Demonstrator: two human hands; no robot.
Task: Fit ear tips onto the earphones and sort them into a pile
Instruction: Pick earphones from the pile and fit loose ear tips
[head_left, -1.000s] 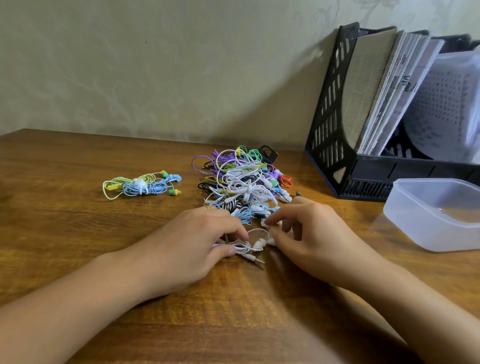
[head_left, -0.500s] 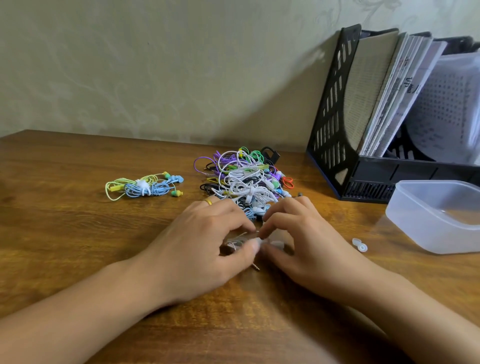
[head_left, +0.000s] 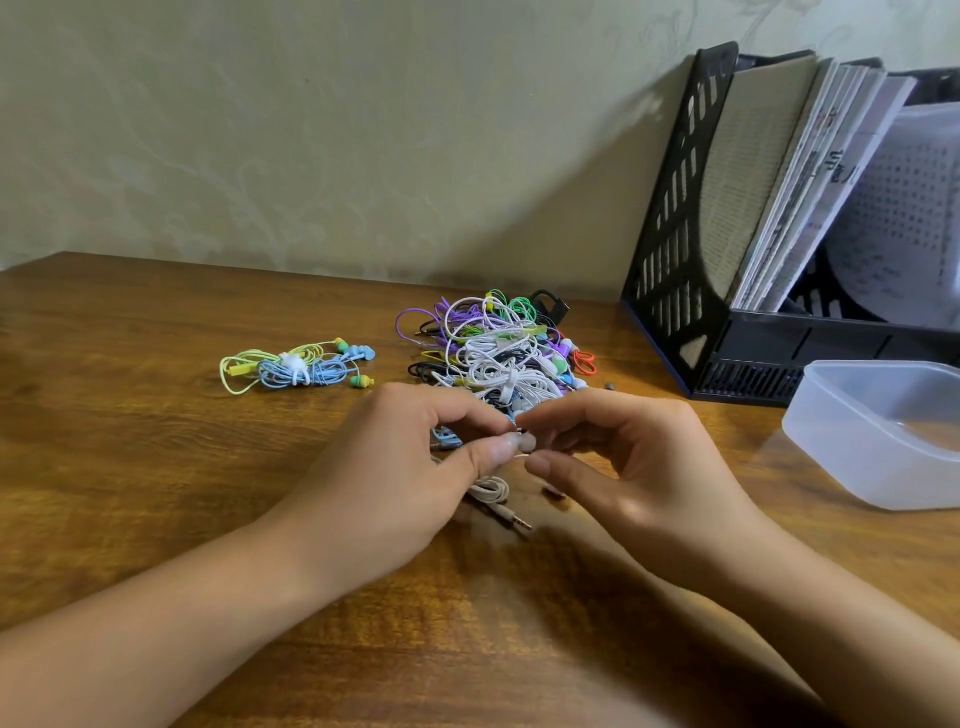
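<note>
Your left hand (head_left: 410, 467) pinched a white earphone (head_left: 525, 443) between thumb and forefinger; your right hand (head_left: 628, 457) curled at 3 o'clock of it, fingertips meeting there. Its cord (head_left: 491, 491) lay beneath. Tangled pile (head_left: 498, 353) at 12 o'clock; 1 small bundle (head_left: 296, 366) at 10.

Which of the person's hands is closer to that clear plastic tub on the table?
The right hand. It sits between the earphone pile and the plastic tub, which lies off to its right, apart from it. The left hand is farther away, on the other side of the right hand.
</note>
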